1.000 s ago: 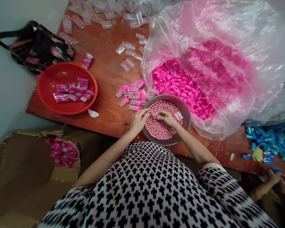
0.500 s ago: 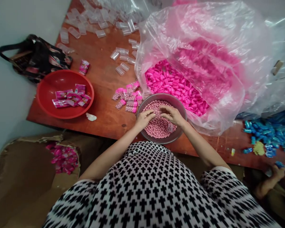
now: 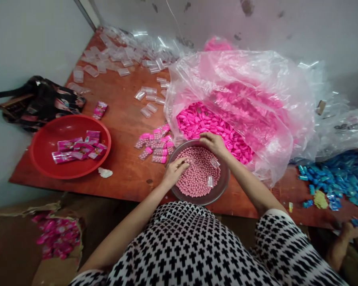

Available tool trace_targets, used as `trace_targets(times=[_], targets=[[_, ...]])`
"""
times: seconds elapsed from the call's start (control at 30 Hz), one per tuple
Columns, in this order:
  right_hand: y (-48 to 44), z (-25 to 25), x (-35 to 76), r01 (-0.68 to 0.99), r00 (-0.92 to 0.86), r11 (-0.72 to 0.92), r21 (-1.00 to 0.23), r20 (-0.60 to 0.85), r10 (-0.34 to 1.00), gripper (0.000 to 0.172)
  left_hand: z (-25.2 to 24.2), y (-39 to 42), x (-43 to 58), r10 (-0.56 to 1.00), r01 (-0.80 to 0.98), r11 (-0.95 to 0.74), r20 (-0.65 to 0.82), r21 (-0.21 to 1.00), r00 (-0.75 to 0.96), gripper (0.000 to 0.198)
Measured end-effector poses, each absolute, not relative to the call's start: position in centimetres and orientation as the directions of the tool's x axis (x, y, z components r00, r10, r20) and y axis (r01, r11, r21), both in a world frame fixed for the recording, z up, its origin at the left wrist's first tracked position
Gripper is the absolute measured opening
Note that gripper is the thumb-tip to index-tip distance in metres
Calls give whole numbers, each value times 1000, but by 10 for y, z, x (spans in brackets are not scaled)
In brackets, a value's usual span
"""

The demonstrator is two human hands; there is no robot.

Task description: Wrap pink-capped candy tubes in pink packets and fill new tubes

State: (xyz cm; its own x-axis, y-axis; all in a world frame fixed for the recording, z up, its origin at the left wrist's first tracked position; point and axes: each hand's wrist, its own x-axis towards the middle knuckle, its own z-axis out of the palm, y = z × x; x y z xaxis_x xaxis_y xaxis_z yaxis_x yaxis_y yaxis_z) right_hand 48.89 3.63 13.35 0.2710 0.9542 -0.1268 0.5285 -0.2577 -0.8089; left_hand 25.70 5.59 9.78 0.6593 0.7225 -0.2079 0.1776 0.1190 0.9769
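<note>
A grey metal bowl [image 3: 223,186] of small pink beads [image 3: 197,180] stands at the table's front edge. Over its left part, my left hand [image 3: 176,171] has its fingers closed round a small clear bottle with pink beads, partly hidden. Two clear bottles [image 3: 210,181] lie on the beads at the right. My right hand [image 3: 213,143] is above the bowl's back rim, beside the pink caps [image 3: 203,119] in the open plastic bag [image 3: 256,65]; its fingertips are curled, and whether they hold anything is unclear. Filled bottles with pink caps [image 3: 159,151] lie left of the bowl.
Clear bottles [image 3: 150,91] are scattered at the back left. A red basin [image 3: 41,149] with pink packets and a dark floral bag [image 3: 50,103] are at the left. Blue items [image 3: 340,174] lie at the right, near another person's hands [image 3: 349,232].
The view has tilted up. My right hand has moved from the beads back toward the pink caps, away from my left hand. One more clear bottle now shows on the beads.
</note>
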Motion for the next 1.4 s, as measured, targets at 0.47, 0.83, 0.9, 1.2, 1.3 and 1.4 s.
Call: trace_targets(times=[0.47,0.83,0.9,1.2,1.3,1.4], targets=[[216,107,517,932,363,-362,34,-145,921,35,83,68,249,753,163,218,-272,962,600,34],[112,153,524,856,343,-352,-379,-94,935,29,97,83,266,808,118,178,-213,977,549,35],[80,161,513,715,252,-247,-654,-88,964,34,100,82,273,809,119,135,-178,984,559,33],[8,178,457,615,5,8,-789,15,1000,31,111,72,279,768,180,-124,-20,976,640,24],[-3,178,455,658,27,-8,-753,13,1000,32,113,65,278,760,172,-159,10,972,650,23],[-16,184,451,708,23,-14,-706,3,1000,28,118,55,277,774,153,-152,21,976,633,23]])
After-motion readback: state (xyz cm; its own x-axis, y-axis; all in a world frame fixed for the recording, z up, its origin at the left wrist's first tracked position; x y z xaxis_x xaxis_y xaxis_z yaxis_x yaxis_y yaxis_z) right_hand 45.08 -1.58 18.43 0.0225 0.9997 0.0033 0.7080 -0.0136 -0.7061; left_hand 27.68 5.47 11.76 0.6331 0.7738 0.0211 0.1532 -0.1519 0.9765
